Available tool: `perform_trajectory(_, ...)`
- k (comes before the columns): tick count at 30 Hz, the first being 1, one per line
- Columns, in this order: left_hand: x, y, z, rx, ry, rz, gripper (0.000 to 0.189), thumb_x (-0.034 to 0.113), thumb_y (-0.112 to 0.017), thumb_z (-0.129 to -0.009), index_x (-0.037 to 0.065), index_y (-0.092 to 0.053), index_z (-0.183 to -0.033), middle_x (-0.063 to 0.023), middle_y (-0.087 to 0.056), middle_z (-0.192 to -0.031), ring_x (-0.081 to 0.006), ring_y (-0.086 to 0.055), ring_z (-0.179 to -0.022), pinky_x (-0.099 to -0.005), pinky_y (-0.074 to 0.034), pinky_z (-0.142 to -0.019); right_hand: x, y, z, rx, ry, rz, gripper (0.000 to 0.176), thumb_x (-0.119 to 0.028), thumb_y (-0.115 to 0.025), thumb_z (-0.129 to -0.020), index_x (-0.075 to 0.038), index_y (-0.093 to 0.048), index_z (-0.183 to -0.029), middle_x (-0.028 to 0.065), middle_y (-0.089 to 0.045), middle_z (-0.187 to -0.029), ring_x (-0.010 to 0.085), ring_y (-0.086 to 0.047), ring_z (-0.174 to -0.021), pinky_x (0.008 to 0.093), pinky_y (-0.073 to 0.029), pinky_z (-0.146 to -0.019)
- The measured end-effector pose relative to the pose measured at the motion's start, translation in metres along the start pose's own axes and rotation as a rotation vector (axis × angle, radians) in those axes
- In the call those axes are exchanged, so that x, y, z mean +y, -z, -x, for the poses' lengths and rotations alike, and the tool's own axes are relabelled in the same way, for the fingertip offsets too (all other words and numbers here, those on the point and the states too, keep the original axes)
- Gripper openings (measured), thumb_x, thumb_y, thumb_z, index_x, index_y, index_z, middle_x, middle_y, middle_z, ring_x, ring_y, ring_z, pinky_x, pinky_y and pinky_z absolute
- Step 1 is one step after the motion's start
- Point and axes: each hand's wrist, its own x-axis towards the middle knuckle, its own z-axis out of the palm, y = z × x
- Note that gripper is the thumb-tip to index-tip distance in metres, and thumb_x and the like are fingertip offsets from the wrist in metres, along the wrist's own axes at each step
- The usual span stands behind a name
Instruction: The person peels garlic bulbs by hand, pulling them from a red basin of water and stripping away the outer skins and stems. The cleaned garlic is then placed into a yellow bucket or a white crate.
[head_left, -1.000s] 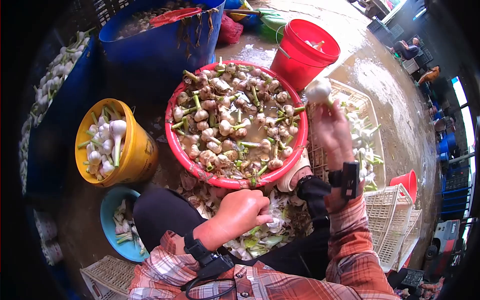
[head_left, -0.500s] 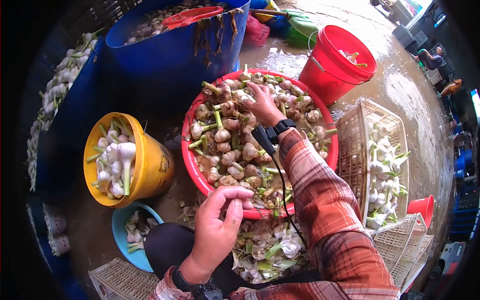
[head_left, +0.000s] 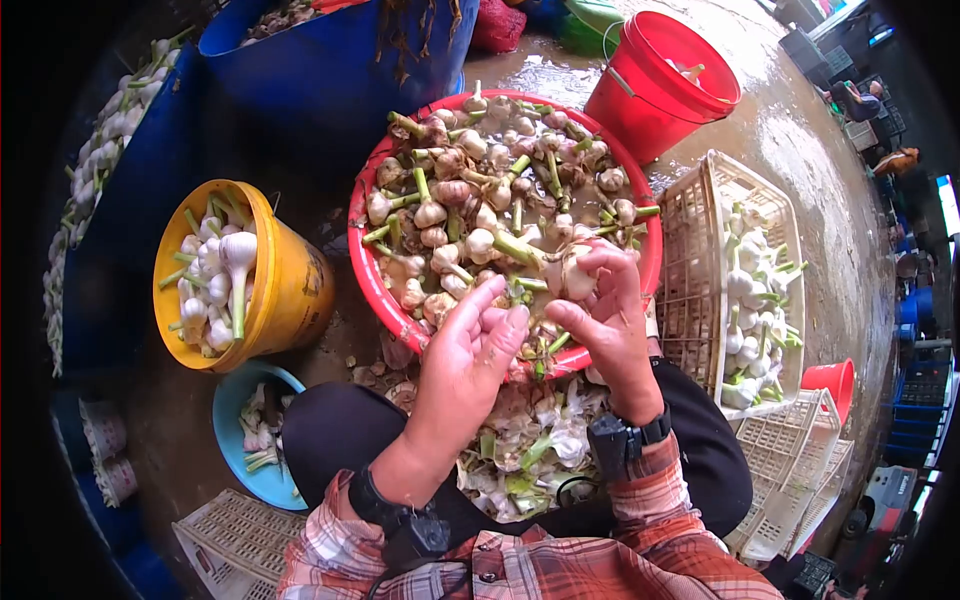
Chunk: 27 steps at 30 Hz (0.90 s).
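Now a whitish, green-stemmed garlic bulb is grasped by the right hand above the round red plastic tub; with the left hand held open, a steadying grip seems called for.

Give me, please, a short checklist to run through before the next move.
- Garlic bulb grasped: ok, held in the right hand.
- Left hand free: ok, open with nothing visible in it.
- Stem trimmed off: not ok, it is on the bulb.
- Basin close by: ok, just ahead.
- Red bucket has room: cannot tell, its bottom is hidden.
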Motion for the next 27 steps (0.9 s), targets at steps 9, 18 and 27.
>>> perform_trajectory(9, -0.016, -0.015, 0.023, -0.205, 0.308, 0.229, 0.017, 0.019, -0.061, -0.097, 0.003, -0.064, -0.103, 0.0025, -0.059, -0.083, -0.0035, -0.05, -0.067, -0.0191, -0.041, -0.059, -0.075, -0.007, 0.098, -0.058, 0.482, 0.878, 0.028, -0.006, -0.084, -0.068, -0.016, -0.07, -0.09, 0.0111, -0.053, -0.126, 0.035, -0.053, -0.121, 0.0443, -0.049, -0.1)
perform_trajectory(18, -0.011, -0.024, 0.025, -0.229, 0.01, -0.098, 0.03, 0.015, -0.054, -0.097, 0.0, -0.065, -0.121, 0.002, -0.063, -0.093, -0.0036, -0.052, -0.078, -0.0202, -0.045, -0.072, -0.069, -0.019, 0.123, 0.276, -0.163, -0.332, 0.044, -0.018, -0.07, -0.097, -0.011, -0.047, -0.134, 0.0065, -0.056, -0.122, 0.0186, -0.058, -0.117, 0.0335, -0.053, -0.095)
perform_trajectory(27, -0.007, -0.018, 0.03, -0.245, 0.081, -0.114, 0.03, 0.022, -0.063, -0.1, -0.002, -0.066, -0.119, 0.0011, -0.065, -0.09, -0.0052, -0.057, -0.077, -0.0223, -0.049, -0.071, -0.071, -0.029, 0.124, 0.229, -0.098, -0.285, 0.072, -0.001, -0.072, -0.091, -0.008, -0.031, -0.149, 0.0129, -0.054, -0.13, 0.0194, -0.058, -0.12, 0.0338, -0.049, -0.104)
